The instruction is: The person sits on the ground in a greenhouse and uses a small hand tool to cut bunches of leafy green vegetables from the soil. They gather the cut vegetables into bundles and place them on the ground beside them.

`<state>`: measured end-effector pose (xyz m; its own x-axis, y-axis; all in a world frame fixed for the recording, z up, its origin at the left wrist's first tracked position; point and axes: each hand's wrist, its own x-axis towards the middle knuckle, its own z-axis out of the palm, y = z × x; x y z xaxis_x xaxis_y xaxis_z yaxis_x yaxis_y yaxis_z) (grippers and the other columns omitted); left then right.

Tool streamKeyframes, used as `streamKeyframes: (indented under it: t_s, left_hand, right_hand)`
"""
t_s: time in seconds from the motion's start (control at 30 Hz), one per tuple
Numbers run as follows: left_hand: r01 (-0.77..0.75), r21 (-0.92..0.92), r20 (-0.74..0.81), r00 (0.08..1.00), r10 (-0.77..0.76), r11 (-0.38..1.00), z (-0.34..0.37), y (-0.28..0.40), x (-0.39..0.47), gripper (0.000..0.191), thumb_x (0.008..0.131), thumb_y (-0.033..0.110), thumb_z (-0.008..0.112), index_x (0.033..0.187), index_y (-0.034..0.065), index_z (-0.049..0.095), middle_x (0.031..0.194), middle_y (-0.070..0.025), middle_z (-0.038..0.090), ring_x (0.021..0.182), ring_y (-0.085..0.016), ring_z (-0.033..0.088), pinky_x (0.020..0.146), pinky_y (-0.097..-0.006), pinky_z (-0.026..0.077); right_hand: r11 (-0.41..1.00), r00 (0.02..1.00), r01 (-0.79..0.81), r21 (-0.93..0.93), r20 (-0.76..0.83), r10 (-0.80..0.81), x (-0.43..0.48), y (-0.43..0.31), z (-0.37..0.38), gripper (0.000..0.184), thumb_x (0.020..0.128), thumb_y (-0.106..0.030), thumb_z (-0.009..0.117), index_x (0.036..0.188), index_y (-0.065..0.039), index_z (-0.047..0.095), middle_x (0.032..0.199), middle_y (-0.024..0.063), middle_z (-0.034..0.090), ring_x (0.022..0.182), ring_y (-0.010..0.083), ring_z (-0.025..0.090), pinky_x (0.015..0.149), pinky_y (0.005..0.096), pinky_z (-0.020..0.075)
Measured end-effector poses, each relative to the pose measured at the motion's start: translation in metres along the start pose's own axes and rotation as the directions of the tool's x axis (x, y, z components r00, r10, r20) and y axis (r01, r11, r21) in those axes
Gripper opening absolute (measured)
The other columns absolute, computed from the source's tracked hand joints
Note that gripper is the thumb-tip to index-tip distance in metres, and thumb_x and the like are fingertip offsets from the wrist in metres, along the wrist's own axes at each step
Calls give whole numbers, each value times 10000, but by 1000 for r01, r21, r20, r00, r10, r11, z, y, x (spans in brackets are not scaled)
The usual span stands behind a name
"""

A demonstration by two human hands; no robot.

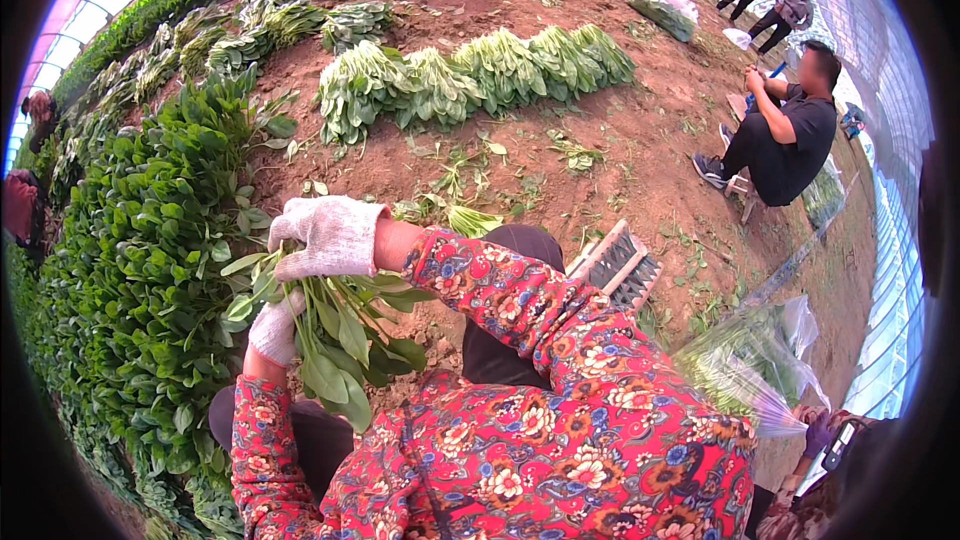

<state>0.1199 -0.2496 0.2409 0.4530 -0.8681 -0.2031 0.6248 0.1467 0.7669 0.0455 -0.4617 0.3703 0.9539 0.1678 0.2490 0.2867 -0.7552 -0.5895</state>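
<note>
My left hand [276, 330], in a whitish knit glove, holds a bunch of leafy greens [337, 322] by the stems, leaves hanging down toward my knees. Above it my right hand [322, 236], gloved the same way, has its fingers curled over the top of the bunch; leaves also stick out to its left. What the right fingers grip is partly hidden. Left of both hands stands a dense bed of growing greens [142, 255]. Cut leaves [472, 220] lie on the soil just beyond my right forearm.
Bundled greens [480, 75] lie in a row ahead. A small folding stool [619, 266] stands by my knee. Filled plastic bags [757, 360] are at the right, one touched by a purple-gloved hand. A person [795, 124] sits on a low stool; others are farther off.
</note>
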Motion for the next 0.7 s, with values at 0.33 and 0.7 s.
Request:
streamKeyframes:
  t_s: [0.33, 0.7]
  left_hand:
    - [-7, 54, 15, 1000, 6, 999, 4, 3, 3, 444, 962, 191, 693, 1362, 45, 564, 1139, -22, 678, 960, -108, 646, 853, -289, 539]
    - [-420, 509, -554, 508, 659, 751, -38, 26, -20, 458, 1008, 153, 639, 1419, 7, 501, 1230, -77, 636, 1097, -142, 617, 983, -280, 491]
  right_hand:
    - [994, 998, 15, 105, -59, -9, -10, 14, -1, 275, 877, -288, 740, 1001, -44, 708, 976, 138, 667, 933, 296, 675, 826, 378, 543]
    - [988, 991, -2, -156, -133, -19, -13, 28, -15, 230, 852, -242, 787, 990, -77, 706, 1010, 98, 661, 960, 289, 677, 833, 387, 543]
